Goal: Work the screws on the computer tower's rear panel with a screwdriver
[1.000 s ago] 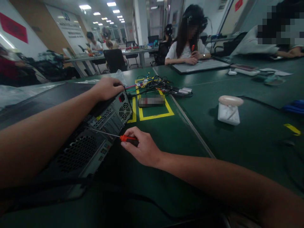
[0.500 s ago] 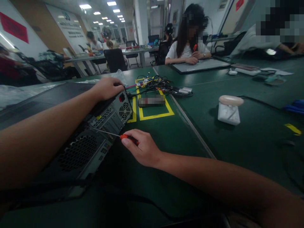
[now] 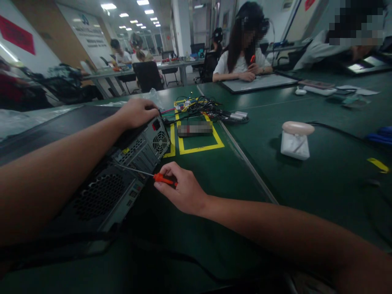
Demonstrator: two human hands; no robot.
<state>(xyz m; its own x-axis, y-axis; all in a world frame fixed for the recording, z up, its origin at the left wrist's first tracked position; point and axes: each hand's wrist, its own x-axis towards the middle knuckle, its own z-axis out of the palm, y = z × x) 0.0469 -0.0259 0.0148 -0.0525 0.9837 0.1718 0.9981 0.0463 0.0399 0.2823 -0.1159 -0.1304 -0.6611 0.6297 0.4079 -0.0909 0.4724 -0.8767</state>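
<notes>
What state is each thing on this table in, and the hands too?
Computer case: on the table, back visible
Screwdriver: gripped, tip at the case's back
Right hand: closed on the screwdriver handle
Left hand: on the case's edge
Cables: tangled
Yellow tape: stuck flat
Plastic sheet: crumpled
</notes>
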